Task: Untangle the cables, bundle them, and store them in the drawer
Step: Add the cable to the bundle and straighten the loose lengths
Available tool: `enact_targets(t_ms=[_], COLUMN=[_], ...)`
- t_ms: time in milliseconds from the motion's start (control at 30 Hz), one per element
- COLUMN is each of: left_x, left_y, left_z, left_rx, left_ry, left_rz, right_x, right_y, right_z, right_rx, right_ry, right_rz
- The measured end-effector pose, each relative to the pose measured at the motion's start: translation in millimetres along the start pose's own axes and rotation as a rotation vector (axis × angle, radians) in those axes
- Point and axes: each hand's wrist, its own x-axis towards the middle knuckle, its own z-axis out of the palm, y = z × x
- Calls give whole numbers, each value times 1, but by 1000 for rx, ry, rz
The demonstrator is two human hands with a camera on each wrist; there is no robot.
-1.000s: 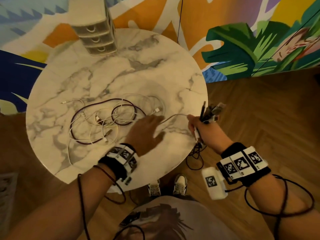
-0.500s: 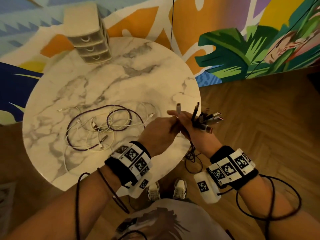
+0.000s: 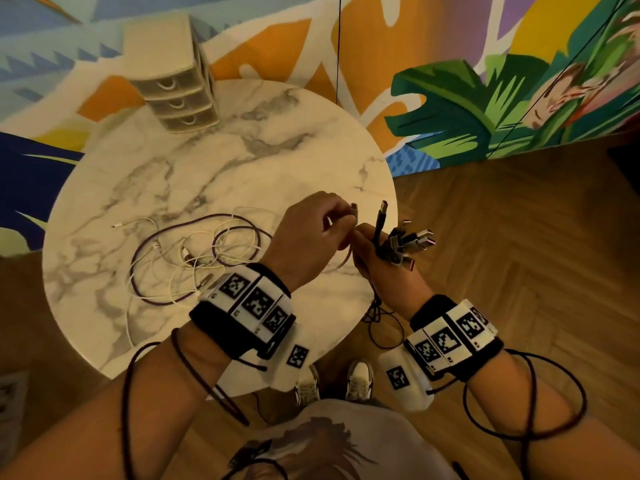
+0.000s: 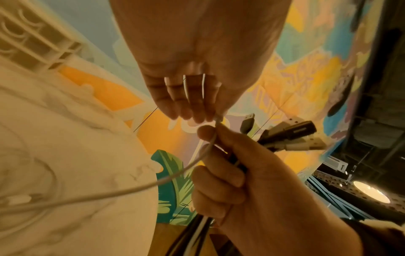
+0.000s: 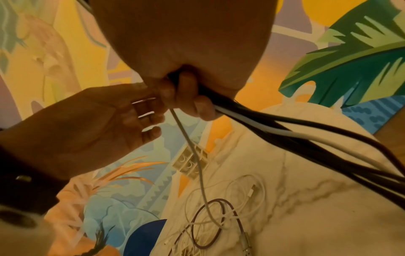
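My right hand (image 3: 372, 249) grips a bunch of cable ends (image 3: 407, 242) at the table's right edge; their black and white leads (image 5: 285, 131) hang down from the fist. My left hand (image 3: 332, 225) pinches the plug end of a white cable (image 4: 190, 164) and holds it against the right hand's fingers (image 4: 219, 178). That cable runs back to a tangle of white and purple cables (image 3: 194, 258) lying on the marble table (image 3: 242, 161). A small three-drawer unit (image 3: 173, 88) stands at the table's far side with its drawers closed.
The round table's edge runs just under my hands, with wooden floor (image 3: 519, 220) to the right. A painted mural wall (image 3: 450, 98) stands behind. My shoes (image 3: 336, 382) show below the table edge. Sensor leads loop round both forearms.
My left hand left the table, lifted a white cable end and brought it up to the right hand's bunch. The right hand stayed at the table's edge.
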Motion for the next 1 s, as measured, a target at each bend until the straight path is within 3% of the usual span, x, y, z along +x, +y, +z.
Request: enact_targets(t_ms=[100,167,333,533,600,700,767,867,1000], left_x=[3,3,1,-5,-7,-19,-32,-52,-58], left_y=[5,10,20,7,-8,-38,-65,-119,-179], left_z=[5,8,14,15,18,34,49,50,14], left_rx=[-98,-175,-236,-186,-204,-191,-23,225,359], left_ry=[-27,-27,-48,-24,-40,-283,-383,-360,-244], left_rz=[-54,-53,23,140,34,-202,-219,-254,-422], right_x=[-3,-6,-10,-4,-1,4,8,14,22], right_y=[-2,-5,0,10,5,-3,-6,-13,-17], right_z=[-1,-3,-9,-6,-4,-2,1,-4,-27], right_rx=[28,-76,-178,-245,-169,12,188,601,750], right_ry=[-57,-116,-5,17,123,212,208,222,356], right_rz=[-27,43,180,-19,-73,-89,-53,74,50])
